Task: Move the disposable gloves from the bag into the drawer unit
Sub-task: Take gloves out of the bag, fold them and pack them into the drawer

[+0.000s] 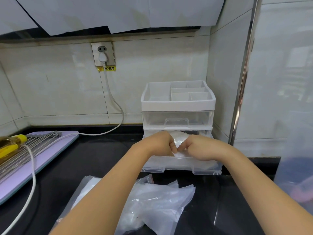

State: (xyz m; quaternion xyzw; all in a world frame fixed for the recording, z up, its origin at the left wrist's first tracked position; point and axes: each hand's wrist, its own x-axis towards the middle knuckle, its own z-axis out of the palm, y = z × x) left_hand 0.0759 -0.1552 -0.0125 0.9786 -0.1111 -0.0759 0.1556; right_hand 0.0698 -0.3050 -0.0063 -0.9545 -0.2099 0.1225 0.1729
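Both my hands are over the pulled-out lower drawer (181, 164) of the white-framed, clear-plastic drawer unit (177, 106), which stands on the black stone countertop (84, 158) against the tiled wall. My left hand (159, 145) and right hand (201, 148) sit knuckle to knuckle. The fingers of both are curled in, and the left fingertips (172, 146) and right fingertips (183, 147) pinch the same fold of thin, clear plastic disposable gloves (180, 139). That crumpled bunch lies inside the lower drawer, heaped toward its back, with the front edge of the film held between my hands.

The upper drawer (177, 122) is pushed in flush, its clear looped handle facing me. I can see through its front but cannot make out any contents. On top of the unit the white divided tray (177, 95) shows the pale floors of one large compartment and several small ones.

Nearer to me, under my forearms, the crinkled transparent plastic bag (152, 200) lies flat on the countertop, just in front of the drawer. Whitish film shows through it, and I cannot tell that apart from the bag itself.

To my left a lilac board (55, 150) carries a metal wire rack (25, 150), with a yellow-capped bottle of golden oil (10, 141) lying on it.
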